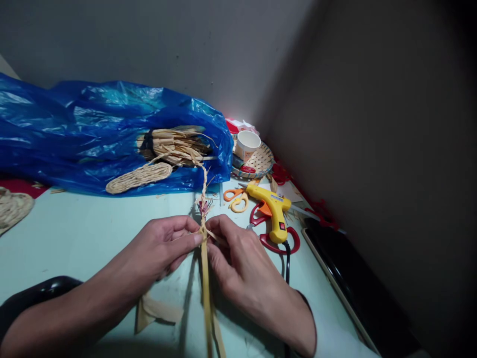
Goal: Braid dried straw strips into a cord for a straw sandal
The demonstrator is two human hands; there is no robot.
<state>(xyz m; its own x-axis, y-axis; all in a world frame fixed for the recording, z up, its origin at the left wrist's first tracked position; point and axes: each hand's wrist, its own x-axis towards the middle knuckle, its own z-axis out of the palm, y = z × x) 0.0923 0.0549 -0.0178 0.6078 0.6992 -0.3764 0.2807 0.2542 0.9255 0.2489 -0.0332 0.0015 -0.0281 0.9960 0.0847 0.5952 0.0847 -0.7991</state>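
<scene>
- Straw braid (204, 185) runs down the middle of the bench (93, 233), from the bag's lower right edge to the fingertips; whether its top end joins anything there, I cannot tell
- Its upper stretch is already twisted into a tight cord, with a small frayed reddish tuft (203, 207) partway down
- Below the hands the work looks unfinished: a long flat strand (205, 288) hangs loose towards the near edge, and a second strip (218, 334) shows beside it, so a good length seems left unbraided
- Left hand (166, 246) pinches the braid between thumb and fingers, just where the strands part
- Right hand (244, 263) is half curled, its thumb and forefinger drawn close about a side strand (216, 237) led off to the right; the exact contact is partly hidden
- Beyond the hands, a woven oval piece (139, 178) rests against the blue plastic bag (104, 114), with a tied straw bundle (175, 144) above it
- To the right lie orange-handled scissors (238, 199) and a yellow glue gun (274, 206), the latter over red-handled scissors (292, 243)
- Farther back, a white cup (248, 144) stands in a shallow woven basket (265, 160)
- Nearer, by the left forearm, lies a curled husk scrap (160, 309)
</scene>
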